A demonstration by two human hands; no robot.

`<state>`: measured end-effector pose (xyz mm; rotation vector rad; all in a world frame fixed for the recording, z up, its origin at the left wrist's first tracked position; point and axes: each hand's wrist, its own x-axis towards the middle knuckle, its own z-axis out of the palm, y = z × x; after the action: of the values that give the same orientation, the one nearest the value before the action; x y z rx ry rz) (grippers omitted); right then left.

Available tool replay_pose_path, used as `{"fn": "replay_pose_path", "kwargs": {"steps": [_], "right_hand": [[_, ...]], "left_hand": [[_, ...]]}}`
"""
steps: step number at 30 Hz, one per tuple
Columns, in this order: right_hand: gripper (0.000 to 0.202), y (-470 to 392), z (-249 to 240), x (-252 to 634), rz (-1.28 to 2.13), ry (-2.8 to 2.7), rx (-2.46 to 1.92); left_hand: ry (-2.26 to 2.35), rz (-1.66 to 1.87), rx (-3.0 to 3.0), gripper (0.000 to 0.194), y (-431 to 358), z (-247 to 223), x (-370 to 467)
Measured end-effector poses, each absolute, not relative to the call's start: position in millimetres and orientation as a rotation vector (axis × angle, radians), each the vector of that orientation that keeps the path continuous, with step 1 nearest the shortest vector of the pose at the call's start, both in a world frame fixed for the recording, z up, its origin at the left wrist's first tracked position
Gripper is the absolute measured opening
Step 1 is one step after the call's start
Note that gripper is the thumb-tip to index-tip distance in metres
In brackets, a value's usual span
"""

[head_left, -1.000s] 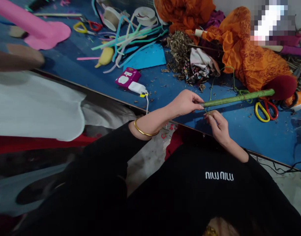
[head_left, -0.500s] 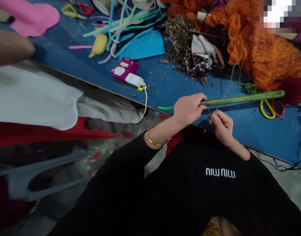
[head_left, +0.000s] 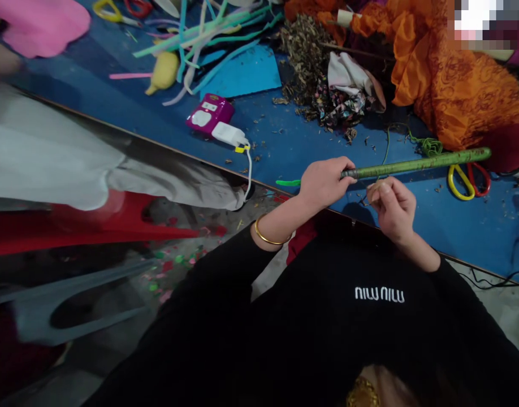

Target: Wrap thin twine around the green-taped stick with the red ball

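My left hand (head_left: 323, 182), a gold bangle on its wrist, is closed round the near end of a green stick (head_left: 412, 165). That end is dark where it leaves my fingers, and a short bright green tip (head_left: 287, 182) shows on the other side of the hand. Just below the stick, my right hand (head_left: 394, 206) is pinched, with green thread at its fingertips. More of the thread (head_left: 431, 146) lies loosely bunched on the table behind the stick. Under the stick's far part rest scissors (head_left: 462, 183) with yellow and red handles.
Orange cloth (head_left: 467, 85) and dried plant matter (head_left: 304, 53) are heaped at the back of the blue table (head_left: 302, 152). Pastel strips (head_left: 225, 31), a blue sheet (head_left: 242, 73) and a purple socket box (head_left: 211, 113) with a white plug lie leftward. Another person's sleeve (head_left: 43, 152) is at left.
My right hand has moved a little right and up, away from my left hand, with the thread. The left hand keeps its grip. The other person's hand at left has shifted outward.
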<state>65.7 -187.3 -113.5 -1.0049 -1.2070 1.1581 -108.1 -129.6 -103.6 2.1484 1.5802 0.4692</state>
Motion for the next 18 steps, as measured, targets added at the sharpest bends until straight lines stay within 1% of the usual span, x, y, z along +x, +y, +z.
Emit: {"fn": "replay_pose_path", "kwargs": {"steps": [5,10,13,18], "right_hand": [[0.055,-149.5,-86.7,59.9,1.195,-1.215,-0.961],[0.052,-116.0,-74.0,49.1,1.257,-1.255,-0.988],[0.048,-97.4,-75.2,44.4,1.318,-1.242,-1.041],[0.041,-71.7,-93.0,40.9,1.433,-1.204,-1.074]], "left_hand": [[1.544,0.449,2.182,0.021,-129.8,-101.9,-109.7],[1.576,0.384,2.197,0.028,-129.8,-97.7,-107.3],[1.587,0.380,2.207,0.034,-132.2,-98.5,-106.6],[1.573,0.401,2.282,0.031,-141.6,-103.5,-107.0]]}}
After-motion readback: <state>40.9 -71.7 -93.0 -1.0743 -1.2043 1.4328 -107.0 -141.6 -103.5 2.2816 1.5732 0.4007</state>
